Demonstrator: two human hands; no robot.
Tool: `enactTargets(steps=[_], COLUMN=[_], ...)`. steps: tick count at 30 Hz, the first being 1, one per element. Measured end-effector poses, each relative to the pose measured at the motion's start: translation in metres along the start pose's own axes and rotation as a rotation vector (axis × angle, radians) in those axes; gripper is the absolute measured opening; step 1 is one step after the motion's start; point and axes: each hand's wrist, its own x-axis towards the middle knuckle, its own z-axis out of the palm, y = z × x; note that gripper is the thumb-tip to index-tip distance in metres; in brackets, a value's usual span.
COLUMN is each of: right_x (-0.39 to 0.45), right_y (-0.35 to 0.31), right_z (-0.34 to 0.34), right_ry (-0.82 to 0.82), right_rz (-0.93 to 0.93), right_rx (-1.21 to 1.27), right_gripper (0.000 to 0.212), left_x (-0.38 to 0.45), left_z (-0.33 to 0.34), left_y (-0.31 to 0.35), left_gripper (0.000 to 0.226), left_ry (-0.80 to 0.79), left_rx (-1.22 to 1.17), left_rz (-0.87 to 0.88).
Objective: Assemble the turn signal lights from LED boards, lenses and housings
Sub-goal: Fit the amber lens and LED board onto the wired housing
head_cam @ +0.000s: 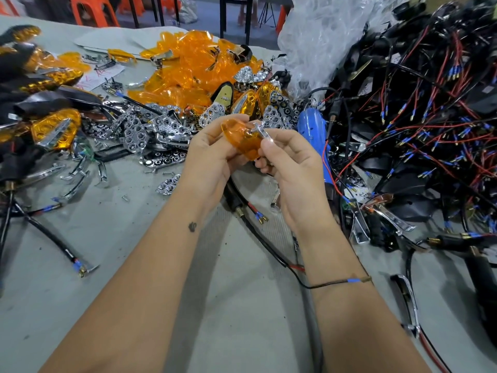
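**Chrome strip going onto lens, right hand leads**

Your left hand [215, 149] cups one amber lens [240, 140] above the table [134, 238], fingers curled round its left edge. Your right hand [289, 168] pinches one chrome trim strip [265, 133] between thumb and forefinger, at the lens's upper right and touching its face. The lens's long axis runs upper left to lower right; the strip lies roughly across it, tilted. My read: the strip's peg has to line up with the lens, so the right hand does the moving and the left just holds steady. Whether it's seated I can't tell.

Counts: one lens and one strip in hand. On the table, loose chrome reflectors [134, 133] just beyond your hands, too many and overlapped to count. One blue tool [312, 135] at right. Further back, an amber lens pile [185, 74], uncountable. Far right, a heap of black housings with red wires [419, 125], also uncountable.
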Motion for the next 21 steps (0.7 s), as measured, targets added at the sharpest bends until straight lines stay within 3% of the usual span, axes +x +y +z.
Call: enactTargets(steps=[6, 13, 18, 21], right_x=[-0.0027, -0.0037, -0.0011, 0.0001], right_y=[-0.0024, -0.0031, -0.0001, 0.0017], right_z=[0.0017, 0.0035, 0.0012, 0.001], right_ry=[-0.038, -0.022, 0.074, 0.092], right_rz=[-0.046, -0.063, -0.061, -0.073], right_rx=[-0.035, -0.092, -0.12, -0.155], right_gripper=[0.017, 0.018, 0.021, 0.023], left_x=[0.0002, -0.0001, -0.0007, -0.0013], left_z=[-0.0008, 0.0008, 0.0033, 0.0032], left_y=[0.0023, 0.003, 0.0012, 0.0015], left_gripper=[0.009, 0.018, 0.031, 0.027], left_ry=[-0.009, 0.031, 0.018, 0.003], left_rx=[-0.021, 0.001, -0.059, -0.034], left_rz=[-0.005, -0.006, -0.031, -0.025])
